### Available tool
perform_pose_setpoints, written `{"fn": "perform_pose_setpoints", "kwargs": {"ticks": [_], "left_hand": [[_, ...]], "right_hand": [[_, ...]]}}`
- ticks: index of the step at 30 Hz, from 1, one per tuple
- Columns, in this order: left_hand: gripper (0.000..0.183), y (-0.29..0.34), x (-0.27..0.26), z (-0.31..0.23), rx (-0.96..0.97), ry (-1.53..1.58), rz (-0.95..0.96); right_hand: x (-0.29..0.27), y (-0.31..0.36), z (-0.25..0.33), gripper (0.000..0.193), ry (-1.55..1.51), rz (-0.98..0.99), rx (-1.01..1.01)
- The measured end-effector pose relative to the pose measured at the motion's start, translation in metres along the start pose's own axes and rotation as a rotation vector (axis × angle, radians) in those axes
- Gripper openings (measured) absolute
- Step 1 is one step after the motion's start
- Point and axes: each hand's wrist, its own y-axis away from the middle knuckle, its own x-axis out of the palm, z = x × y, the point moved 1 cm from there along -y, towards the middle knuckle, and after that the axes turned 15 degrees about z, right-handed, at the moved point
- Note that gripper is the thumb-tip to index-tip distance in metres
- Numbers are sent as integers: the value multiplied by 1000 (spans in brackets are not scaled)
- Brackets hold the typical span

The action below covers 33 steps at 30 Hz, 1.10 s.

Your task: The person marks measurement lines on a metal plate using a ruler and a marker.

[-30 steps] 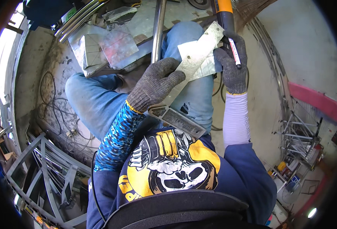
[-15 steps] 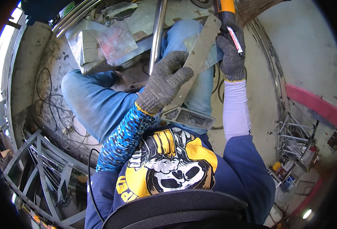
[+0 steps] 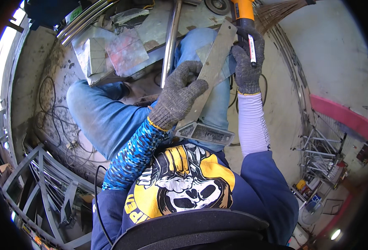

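My left hand (image 3: 177, 93), in a grey knit glove, is closed around the long flat blade of a metal try square (image 3: 211, 66). The square slants across my right thigh, its stock near my belly. Part of a thin see-through or shiny sheet shows beside the blade, but its kind is unclear. My right hand (image 3: 248, 68), also gloved, holds a white marker pen (image 3: 252, 48) lengthwise, black end toward my wrist. Its fingertips are partly hidden near the dark end of an orange and black power tool (image 3: 244, 10).
A steel tube (image 3: 171, 43) leans over a low worktop (image 3: 157, 31) with sheet offcuts (image 3: 127, 52). Beyond are a grinding disc (image 3: 217, 6) and a broom (image 3: 277, 14). Cables (image 3: 52, 108) lie on the floor at left; a metal frame (image 3: 42, 187) stands lower left.
My right hand has shifted slightly left and toward me, and the marker pen has turned more upright. My left hand and the try square have moved a little left and nearer.
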Motion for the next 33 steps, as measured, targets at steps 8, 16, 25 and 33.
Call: {"fn": "perform_pose_setpoints", "kwargs": {"ticks": [8, 16, 25, 33], "left_hand": [[38, 0, -1, 1, 42, 26, -7], [40, -1, -4, -3, -13, -57, 11], [41, 0, -4, -5, -36, -49, 7], [39, -2, -4, -2, -10, -17, -15]], "right_hand": [[6, -5, 18, 54, 305, 71, -109], [5, -6, 29, 56, 430, 170, -47], [1, -7, 32, 58, 459, 206, -37], [1, -7, 29, 59, 462, 209, -36]]}}
